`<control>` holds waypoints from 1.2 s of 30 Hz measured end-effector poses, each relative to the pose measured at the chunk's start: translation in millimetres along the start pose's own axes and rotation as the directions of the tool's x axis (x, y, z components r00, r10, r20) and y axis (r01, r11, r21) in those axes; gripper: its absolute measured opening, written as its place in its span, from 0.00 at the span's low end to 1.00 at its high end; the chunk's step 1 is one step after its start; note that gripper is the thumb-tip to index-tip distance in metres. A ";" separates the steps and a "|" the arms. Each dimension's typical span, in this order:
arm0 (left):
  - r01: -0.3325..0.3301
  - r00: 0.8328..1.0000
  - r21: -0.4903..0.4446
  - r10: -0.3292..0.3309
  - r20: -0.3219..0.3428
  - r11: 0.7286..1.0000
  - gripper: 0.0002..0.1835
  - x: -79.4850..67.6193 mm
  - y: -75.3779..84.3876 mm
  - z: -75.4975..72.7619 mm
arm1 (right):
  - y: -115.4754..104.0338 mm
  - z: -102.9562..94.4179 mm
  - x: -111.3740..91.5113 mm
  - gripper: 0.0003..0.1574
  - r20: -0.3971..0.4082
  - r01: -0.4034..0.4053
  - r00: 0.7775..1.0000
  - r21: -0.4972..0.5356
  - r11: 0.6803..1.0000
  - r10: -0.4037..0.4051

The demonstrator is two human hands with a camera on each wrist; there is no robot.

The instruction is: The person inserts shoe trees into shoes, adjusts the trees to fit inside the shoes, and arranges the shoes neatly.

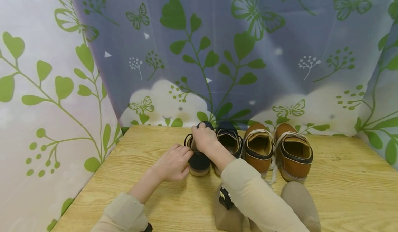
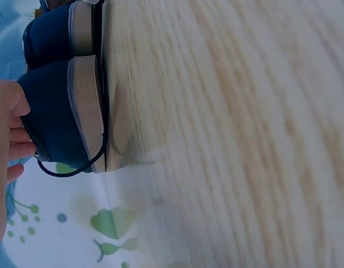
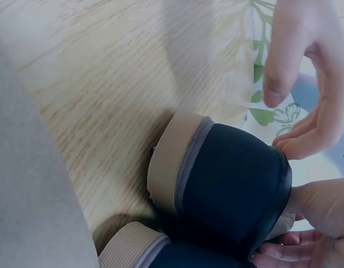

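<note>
Room opens left of the navy shoe [image 1: 199, 163] to the table [image 1: 102, 173] edge—mate [image 1: 229, 132] close right, curtain [image 1: 217, 73] just beyond its toe. Long axis runs away from you, heel nearest. Your right hand [image 1: 204, 138] grips its opening; your left hand [image 1: 175, 163] touches the collar [image 3: 285, 176], grip unclear.

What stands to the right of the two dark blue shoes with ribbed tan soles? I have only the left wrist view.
Observer: The head view shows a brown shoe with cream laces next to them, and its mate on its right.
Operator: Where does each hand lie at the left dark blue shoe? I can make out only one.
Observer: Both are at it in the head view: the right hand is over the opening, the left hand at its left side, toward the heel.
</note>
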State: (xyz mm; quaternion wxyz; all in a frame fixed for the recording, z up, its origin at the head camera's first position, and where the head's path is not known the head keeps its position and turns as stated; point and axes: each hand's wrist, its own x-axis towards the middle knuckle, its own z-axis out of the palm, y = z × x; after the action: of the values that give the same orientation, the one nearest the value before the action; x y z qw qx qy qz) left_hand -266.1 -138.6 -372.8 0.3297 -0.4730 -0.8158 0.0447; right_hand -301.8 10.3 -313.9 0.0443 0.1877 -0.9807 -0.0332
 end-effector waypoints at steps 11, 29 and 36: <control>0.012 1.000 0.002 -0.012 -0.017 1.000 0.15 0.1 0.2 -2.0 | 7.2 -9.4 -0.9 0.24 0.030 0.024 0.999 0.066 0.998 -0.027; 0.022 1.000 0.013 -0.022 -0.006 1.000 0.12 -1.0 1.3 -2.4 | 4.9 -7.8 -0.4 0.30 0.054 0.000 0.999 0.004 1.000 -0.001; 0.029 1.000 0.005 -0.029 -0.002 1.000 0.12 0.2 2.3 -2.8 | 5.6 -5.8 1.0 0.26 0.021 0.001 1.000 -0.020 1.000 -0.001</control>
State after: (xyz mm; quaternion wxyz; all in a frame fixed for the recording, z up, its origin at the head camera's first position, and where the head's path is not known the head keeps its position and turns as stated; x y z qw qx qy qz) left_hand -262.8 -137.8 -371.4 0.3322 -0.4604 -0.8222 0.0416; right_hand -304.2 14.8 -307.6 0.0358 0.1873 -0.9806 -0.0452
